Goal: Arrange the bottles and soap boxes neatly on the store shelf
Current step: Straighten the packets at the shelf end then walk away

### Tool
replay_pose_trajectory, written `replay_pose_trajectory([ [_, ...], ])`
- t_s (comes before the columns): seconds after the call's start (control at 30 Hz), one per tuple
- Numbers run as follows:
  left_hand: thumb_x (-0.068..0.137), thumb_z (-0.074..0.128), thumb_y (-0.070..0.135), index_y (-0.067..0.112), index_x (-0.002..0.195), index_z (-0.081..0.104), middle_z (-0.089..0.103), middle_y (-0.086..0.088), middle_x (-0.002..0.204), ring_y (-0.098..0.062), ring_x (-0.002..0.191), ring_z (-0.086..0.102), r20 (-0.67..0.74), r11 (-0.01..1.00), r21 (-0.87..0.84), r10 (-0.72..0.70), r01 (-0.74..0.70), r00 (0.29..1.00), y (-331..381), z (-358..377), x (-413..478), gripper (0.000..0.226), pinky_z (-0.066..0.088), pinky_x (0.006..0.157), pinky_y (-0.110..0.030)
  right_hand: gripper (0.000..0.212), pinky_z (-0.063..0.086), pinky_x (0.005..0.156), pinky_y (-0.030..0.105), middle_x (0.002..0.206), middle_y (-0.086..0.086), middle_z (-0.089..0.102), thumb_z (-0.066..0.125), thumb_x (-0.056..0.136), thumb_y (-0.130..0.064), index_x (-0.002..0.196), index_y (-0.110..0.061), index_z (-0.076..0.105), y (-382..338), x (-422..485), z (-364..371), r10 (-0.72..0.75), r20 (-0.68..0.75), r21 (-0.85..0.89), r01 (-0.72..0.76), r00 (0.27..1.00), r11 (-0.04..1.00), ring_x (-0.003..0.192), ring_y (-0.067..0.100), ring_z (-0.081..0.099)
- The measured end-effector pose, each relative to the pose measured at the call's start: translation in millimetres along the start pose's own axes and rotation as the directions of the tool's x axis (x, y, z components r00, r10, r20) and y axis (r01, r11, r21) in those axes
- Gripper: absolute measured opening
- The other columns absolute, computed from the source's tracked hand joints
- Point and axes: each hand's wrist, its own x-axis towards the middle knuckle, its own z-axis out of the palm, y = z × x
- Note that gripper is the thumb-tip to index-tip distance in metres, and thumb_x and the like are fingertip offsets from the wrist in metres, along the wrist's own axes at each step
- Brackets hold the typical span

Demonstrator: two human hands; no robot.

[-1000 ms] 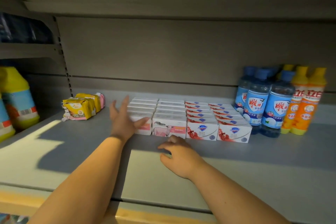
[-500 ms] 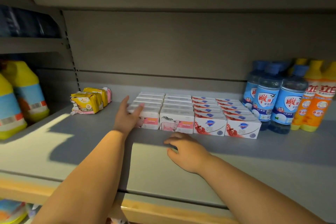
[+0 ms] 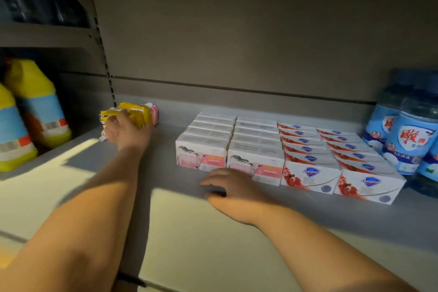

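Rested the right hand [image 3: 237,189] on the smooth grey shelf [image 3: 213,244], fingers loosely curled, holding nothing, just before the front goat-print soap boxes [image 3: 201,157]. Found those and the pomegranate-print boxes [image 3: 310,174] beside them squared in tight rows: stiff card, flat faces, sharp corners. Had the left hand [image 3: 125,133] farther back, fingers curled over the yellow packs [image 3: 139,114]: soft, crinkled film, likely to buckle. Judged best to grip the whole bundle low and slide it, not lift by one flap. Saw rounded, glossy blue bottles [image 3: 407,142] upright at far right, just beside the boxes.
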Motion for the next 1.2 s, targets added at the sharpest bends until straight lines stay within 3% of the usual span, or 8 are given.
replay_pose_trajectory([
  [0.17, 0.073, 0.073, 0.034, 0.03, 0.141, 0.034, 0.012, -0.017, 0.151, -0.04, 0.138, 0.018, -0.003, 0.991, -0.047, -0.129, 0.129, 0.992, -12.3, 13.0, 23.8, 0.078, 0.018, 0.116, -0.041, 0.031, 0.011, 0.086, -0.009, 0.126, -0.01, 0.058, 0.059, 0.086, -0.022, 0.117, -0.024, 0.066, 9.0, 4.5, 3.8, -0.042, -0.019, 0.046, 0.043, 0.999, 0.998, 0.115, -0.002, 0.043],
  [0.5, 0.081, 0.055, 0.012, 0.012, 0.125, 0.041, 0.044, -0.018, 0.131, -0.039, 0.114, 0.049, -0.191, 0.911, -0.339, -0.31, 0.233, 0.932, -14.1, 4.3, 18.5, 0.045, 0.04, 0.097, -0.039, 0.03, 0.014, 0.081, -0.01, 0.124, -0.01, 0.059, 0.059, 0.086, -0.023, 0.116, -0.023, 0.066, 4.8, 4.3, 2.4, 0.013, -0.014, 0.054, -0.012, 1.0, 0.998, 0.112, 0.0, 0.046],
  [0.7, 0.086, 0.05, 0.019, 0.012, 0.119, 0.044, 0.056, -0.015, 0.119, -0.032, 0.107, 0.055, -0.18, 0.855, -0.484, -0.307, 0.187, 0.935, -5.0, -12.5, -17.2, 0.034, 0.043, 0.087, -0.034, 0.029, 0.029, 0.089, 0.005, 0.121, -0.007, 0.06, 0.058, 0.086, -0.021, 0.114, -0.021, 0.066, 0.2, 3.4, 3.1, 0.071, -0.036, 0.046, -0.07, 0.997, 0.997, 0.112, 0.006, 0.051],
  [0.83, 0.086, 0.061, 0.022, 0.013, 0.124, 0.042, 0.051, -0.001, 0.105, -0.017, 0.091, 0.049, -0.103, 0.735, -0.629, -0.401, 0.252, 0.91, 11.6, -33.3, -60.0, 0.043, 0.037, 0.077, -0.024, 0.025, 0.037, 0.087, 0.017, 0.115, -0.003, 0.061, 0.056, 0.086, -0.023, 0.109, -0.019, 0.067, -5.1, 0.9, -0.6, 0.102, -0.034, -0.015, -0.102, 0.994, 0.995, 0.106, 0.013, 0.054],
  [0.93, 0.081, 0.066, 0.016, 0.014, 0.115, 0.047, 0.052, -0.002, 0.101, -0.016, 0.08, 0.052, 0.046, 0.543, -0.748, -0.532, 0.383, 0.845, 28.3, -55.3, -94.2, 0.039, 0.04, 0.069, -0.024, 0.022, 0.037, 0.08, 0.02, 0.108, -0.004, 0.061, 0.053, 0.088, -0.022, 0.105, -0.019, 0.066, -8.9, -4.1, -4.1, 0.13, -0.051, -0.069, -0.134, 0.99, 0.989, 0.098, 0.013, 0.053],
  [1.03, 0.084, 0.063, 0.006, 0.012, 0.096, 0.05, 0.06, -0.009, 0.095, -0.016, 0.075, 0.06, 0.305, 0.329, -0.857, -0.299, 0.398, 0.904, 37.5, -75.3, -125.8, 0.019, 0.049, 0.067, -0.027, 0.014, 0.039, 0.073, 0.019, 0.096, -0.009, 0.06, 0.054, 0.09, -0.024, 0.095, -0.024, 0.067, -15.8, -10.7, -6.2, 0.231, -0.083, 0.102, -0.222, 0.97, 0.97, 0.088, 0.011, 0.054],
  [1.1, 0.086, 0.058, 0.001, 0.003, 0.097, 0.056, 0.06, -0.012, 0.086, -0.02, 0.073, 0.061, 0.48, 0.229, -0.846, -0.067, 0.481, 0.875, 43.1, -87.2, -143.0, 0.012, 0.05, 0.069, -0.032, 0.013, 0.043, 0.074, 0.017, 0.096, -0.009, 0.064, 0.058, 0.09, -0.034, 0.091, -0.025, 0.067, -31.9, -11.6, -12.5, 0.441, -0.075, 0.507, -0.347, 0.894, 0.789, 0.087, 0.009, 0.058],
  [1.2, 0.076, 0.061, 0.003, -0.009, 0.116, 0.05, 0.055, -0.017, 0.087, -0.025, 0.073, 0.057, 0.569, 0.243, -0.81, 0.11, 0.533, 0.815, 56.6, -96.5, -167.1, 0.043, 0.048, 0.066, -0.033, 0.025, 0.05, 0.083, 0.034, 0.093, 0.003, 0.068, 0.055, 0.09, -0.042, 0.089, -0.02, 0.065, -51.7, -15.3, -26.8, 0.554, 0.145, 0.915, -0.324, 0.82, 0.241, 0.086, 0.019, 0.062],
])
